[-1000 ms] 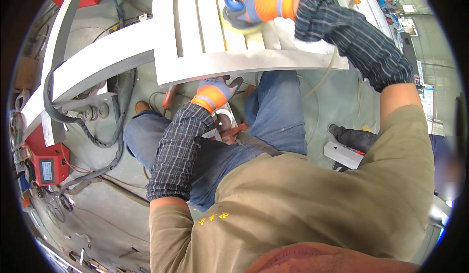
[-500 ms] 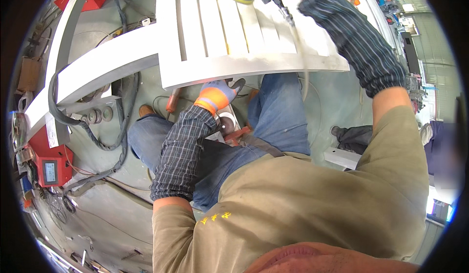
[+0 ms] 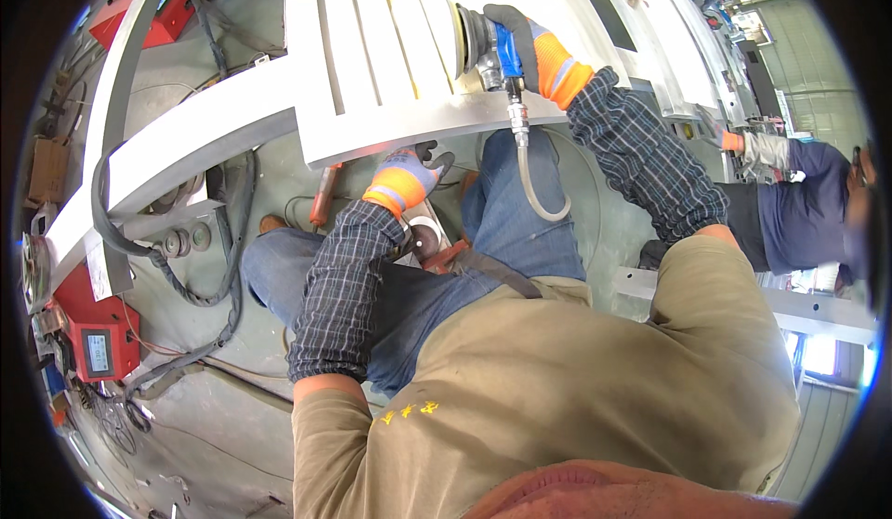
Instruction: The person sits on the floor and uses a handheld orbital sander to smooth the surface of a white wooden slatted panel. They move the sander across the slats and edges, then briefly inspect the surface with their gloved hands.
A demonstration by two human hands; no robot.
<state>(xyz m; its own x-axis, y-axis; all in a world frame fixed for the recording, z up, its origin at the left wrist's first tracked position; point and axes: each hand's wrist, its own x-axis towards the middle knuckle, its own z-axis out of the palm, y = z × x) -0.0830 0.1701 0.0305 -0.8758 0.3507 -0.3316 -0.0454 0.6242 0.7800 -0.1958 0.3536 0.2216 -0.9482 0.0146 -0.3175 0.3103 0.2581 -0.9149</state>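
Note:
My right hand [image 3: 544, 52], in a grey and orange glove, is closed around a blue air sander [image 3: 497, 50]. The sander is tilted, its round pad [image 3: 460, 40] turned to the left, over the near part of a white slatted metal frame [image 3: 400, 119]. Whether the pad touches the frame I cannot tell. From the sander a pale air hose [image 3: 534, 184] hangs in a loop beside my knee. Below the frame's near edge is my gloved left hand [image 3: 407, 177], thumb and fingers apart, with nothing visible in it. It is close to that edge; contact is unclear.
An orange-handled tool [image 3: 325, 194] and an angle-grinder-like tool with a disc [image 3: 426, 238] are near my legs. Thick dark cables [image 3: 232, 277] cross the floor at left beside a red machine [image 3: 98, 324]. Another person [image 3: 799, 198] is at the right.
My right hand has brought the sander toward me and turned its pad up on edge. My left hand has stayed nearly in place. The other person shows more at the right.

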